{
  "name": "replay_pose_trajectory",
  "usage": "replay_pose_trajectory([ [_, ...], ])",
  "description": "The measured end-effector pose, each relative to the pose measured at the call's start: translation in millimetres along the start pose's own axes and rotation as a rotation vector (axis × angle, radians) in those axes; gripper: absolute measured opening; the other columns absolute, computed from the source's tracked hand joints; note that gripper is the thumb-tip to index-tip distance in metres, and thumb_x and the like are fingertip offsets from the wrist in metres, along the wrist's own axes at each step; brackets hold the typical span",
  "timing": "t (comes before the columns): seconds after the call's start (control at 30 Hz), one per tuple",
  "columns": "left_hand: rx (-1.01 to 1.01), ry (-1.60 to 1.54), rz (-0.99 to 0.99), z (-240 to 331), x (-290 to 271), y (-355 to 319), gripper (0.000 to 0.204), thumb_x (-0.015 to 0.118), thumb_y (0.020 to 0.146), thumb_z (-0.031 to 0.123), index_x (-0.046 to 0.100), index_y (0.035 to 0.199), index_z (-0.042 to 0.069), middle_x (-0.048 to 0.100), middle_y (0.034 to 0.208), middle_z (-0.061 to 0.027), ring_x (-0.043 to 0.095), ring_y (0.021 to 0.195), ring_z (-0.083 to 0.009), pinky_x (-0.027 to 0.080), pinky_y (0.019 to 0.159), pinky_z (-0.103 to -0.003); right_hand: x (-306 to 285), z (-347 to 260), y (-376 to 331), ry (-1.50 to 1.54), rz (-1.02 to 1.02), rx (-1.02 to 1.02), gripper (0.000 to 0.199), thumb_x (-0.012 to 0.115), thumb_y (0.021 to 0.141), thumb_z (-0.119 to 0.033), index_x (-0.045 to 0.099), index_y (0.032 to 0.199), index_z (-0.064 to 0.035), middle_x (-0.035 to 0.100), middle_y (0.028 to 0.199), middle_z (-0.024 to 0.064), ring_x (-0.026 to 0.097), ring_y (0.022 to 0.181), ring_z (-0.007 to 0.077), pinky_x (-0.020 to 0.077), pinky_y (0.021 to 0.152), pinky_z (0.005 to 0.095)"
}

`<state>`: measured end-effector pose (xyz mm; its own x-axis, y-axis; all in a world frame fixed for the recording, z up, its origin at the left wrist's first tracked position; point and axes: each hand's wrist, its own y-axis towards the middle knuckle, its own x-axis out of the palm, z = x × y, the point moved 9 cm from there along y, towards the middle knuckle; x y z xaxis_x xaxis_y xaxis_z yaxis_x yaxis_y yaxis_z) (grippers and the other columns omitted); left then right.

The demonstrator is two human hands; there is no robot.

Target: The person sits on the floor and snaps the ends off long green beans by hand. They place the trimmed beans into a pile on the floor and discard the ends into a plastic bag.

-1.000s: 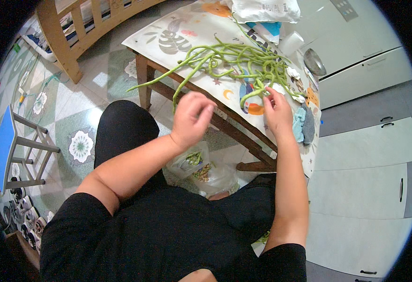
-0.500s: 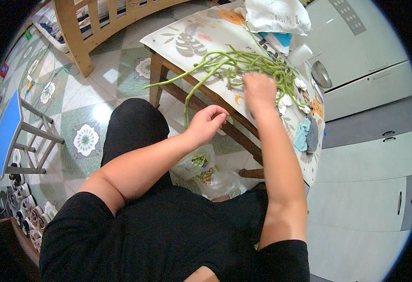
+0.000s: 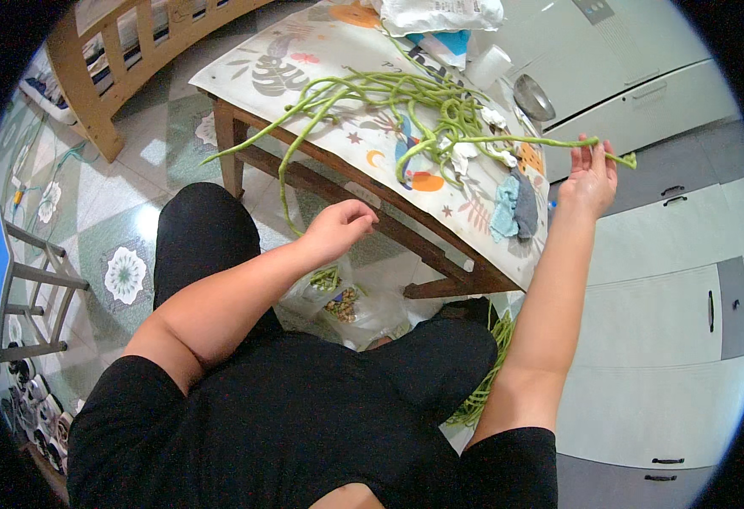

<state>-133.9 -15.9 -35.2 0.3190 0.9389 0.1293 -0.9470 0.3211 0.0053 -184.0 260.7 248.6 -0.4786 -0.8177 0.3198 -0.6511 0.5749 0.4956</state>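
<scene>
Over table edge: rt hand (image 3: 591,174) raised w/ long bean (image 3: 525,141), fingers pinched.

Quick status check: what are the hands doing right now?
Right hand raised, pinching one long bean by its end. Left hand empty, over the scrap bag. Bean pile on table; nothing blocking.
</scene>
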Motion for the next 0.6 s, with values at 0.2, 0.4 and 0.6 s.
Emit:
replay_pose_trajectory([
  [0.2,-0.002,0.111,-0.045,-4,7,0,0.016,0.048,0.084,0.015,0.054,0.089,0.001,0.055,0.076,-0.0028,0.051,0.069,-0.0098,0.043,0.064,-0.024,-32,-18,0,0.486,-0.096,0.209,0.014,0.038,0.088,-0.007,0.049,0.096,-0.0025,0.056,0.089,0.0099,0.057,0.071,0.0148,0.0425,0.047,0.0202],
  [0.4,0.027,0.053,-0.110,6,18,-1,0.015,0.049,0.084,0.015,0.055,0.089,0.002,0.055,0.078,-0.0028,0.050,0.071,-0.0090,0.043,0.065,-0.023,-10,-49,-73,0.167,-0.406,0.134,0.022,0.041,0.088,-0.018,0.050,0.101,-0.0020,0.052,0.072,0.0044,0.043,0.050,0.0073,0.0311,0.039,0.0174],
  [0.6,0.113,-0.230,-0.207,42,28,-13,0.017,0.049,0.086,0.017,0.055,0.092,0.002,0.056,0.079,-0.0018,0.050,0.072,-0.0086,0.041,0.067,-0.022,10,12,-197,-0.071,-0.750,0.595,0.027,0.043,0.088,-0.018,0.052,0.100,0.0038,0.052,0.065,0.0055,0.038,0.042,0.0066,0.0292,0.038,0.0165],
])
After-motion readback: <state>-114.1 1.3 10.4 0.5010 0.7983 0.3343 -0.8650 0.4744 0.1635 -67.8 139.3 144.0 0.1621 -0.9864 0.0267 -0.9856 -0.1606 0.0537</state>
